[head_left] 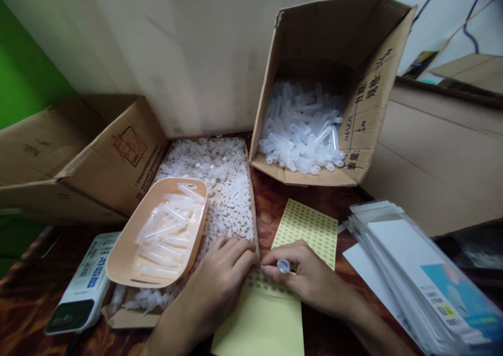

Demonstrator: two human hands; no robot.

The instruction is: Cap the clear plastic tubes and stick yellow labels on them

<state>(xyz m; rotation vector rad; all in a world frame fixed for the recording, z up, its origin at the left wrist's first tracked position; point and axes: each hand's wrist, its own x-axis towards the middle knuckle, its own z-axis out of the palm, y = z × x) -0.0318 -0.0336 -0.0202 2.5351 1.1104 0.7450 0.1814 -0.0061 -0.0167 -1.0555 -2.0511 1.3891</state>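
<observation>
Tray (120, 254): left of yellow sheet (306, 227), holding tubes (167, 225).
Left hand (222, 274): over sheet, curled; hold unclear.
Right hand (308, 272): over sheet, grip closed round one tube (283, 265).
Dots (301, 212): many remaining.
Carton (379, 101): behind sheet, many tubes (302, 130) left.

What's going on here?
A person's right hand holds a tube over a yellow dotted sheet; the left hand has its fingertips close by, at the sheet's left edge. More tubes lie in a tub to the left, and others in a tipped box at the back. Small white parts are spread beside the tub.
</observation>
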